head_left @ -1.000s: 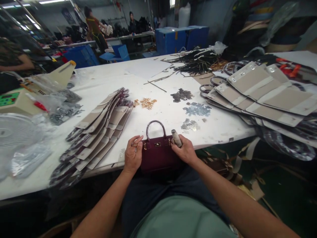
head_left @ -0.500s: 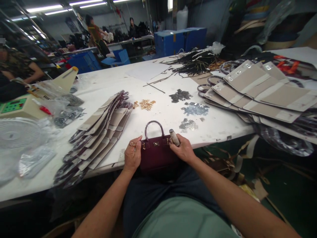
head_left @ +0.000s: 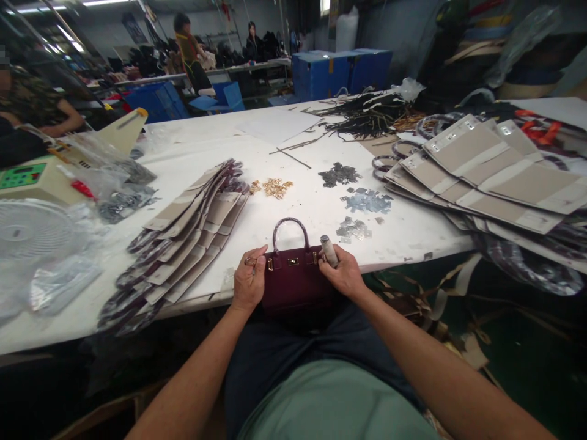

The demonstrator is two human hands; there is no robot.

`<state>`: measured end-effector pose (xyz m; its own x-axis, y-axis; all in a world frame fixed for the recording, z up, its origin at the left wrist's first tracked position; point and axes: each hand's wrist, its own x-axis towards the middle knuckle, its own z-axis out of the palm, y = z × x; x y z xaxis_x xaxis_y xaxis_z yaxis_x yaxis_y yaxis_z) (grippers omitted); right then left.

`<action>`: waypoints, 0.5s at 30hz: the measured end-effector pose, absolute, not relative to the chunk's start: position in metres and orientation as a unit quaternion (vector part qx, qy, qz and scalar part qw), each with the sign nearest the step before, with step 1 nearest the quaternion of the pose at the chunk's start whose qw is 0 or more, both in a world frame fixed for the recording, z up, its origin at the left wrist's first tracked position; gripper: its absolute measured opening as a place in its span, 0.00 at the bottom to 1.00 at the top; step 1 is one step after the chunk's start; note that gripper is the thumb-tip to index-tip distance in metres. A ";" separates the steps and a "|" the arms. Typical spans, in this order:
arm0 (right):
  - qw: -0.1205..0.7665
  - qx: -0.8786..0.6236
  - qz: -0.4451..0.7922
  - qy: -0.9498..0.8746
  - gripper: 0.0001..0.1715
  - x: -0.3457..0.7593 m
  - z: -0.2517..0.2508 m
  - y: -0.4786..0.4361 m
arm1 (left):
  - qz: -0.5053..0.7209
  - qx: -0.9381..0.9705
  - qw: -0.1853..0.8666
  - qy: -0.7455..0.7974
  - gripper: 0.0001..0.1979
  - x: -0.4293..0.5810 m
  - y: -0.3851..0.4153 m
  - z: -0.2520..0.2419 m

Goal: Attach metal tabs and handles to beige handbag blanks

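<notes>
A burgundy handbag panel (head_left: 296, 287) with an arched handle (head_left: 291, 221) and gold-coloured fittings stands over my lap at the table's front edge. My left hand (head_left: 250, 278) pinches its upper left edge between thumb and fingers; a ring shows on one finger. At the upper right edge is my right hand (head_left: 343, 272), closed on the panel and around a stubby tool with a pale wrapped handle (head_left: 329, 252). The tool's dark round end points up; its other end is hidden in my palm. The panel's lower part lies in shadow.
Stacked handbag panels lie on the left (head_left: 197, 229) and right (head_left: 486, 171) of the white table (head_left: 197, 143). Beyond my hands are gold-coloured fittings (head_left: 276, 187), dark metal plates (head_left: 339, 175) and silvery plates (head_left: 353, 228). A fan (head_left: 34, 235) stands far left. Co-workers appear behind.
The view has shifted slightly, so the table and the stacks sit a little differently in the picture. Both hands keep their hold on the handbag panel, and the tool remains in my right hand.
</notes>
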<state>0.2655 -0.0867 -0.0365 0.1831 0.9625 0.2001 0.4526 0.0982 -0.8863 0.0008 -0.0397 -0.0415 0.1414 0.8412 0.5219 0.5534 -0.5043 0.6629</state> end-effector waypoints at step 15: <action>0.495 -0.602 0.327 -0.535 0.12 0.262 -0.027 -0.084 | 0.509 0.536 0.363 0.567 0.27 0.015 -0.060 -0.021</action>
<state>0.2625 -0.0839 -0.0268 0.2142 0.9672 0.1367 0.3199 0.0628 -0.9454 0.0151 -0.0598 -0.0214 -0.1607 0.9779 0.1338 0.2378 -0.0932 0.9668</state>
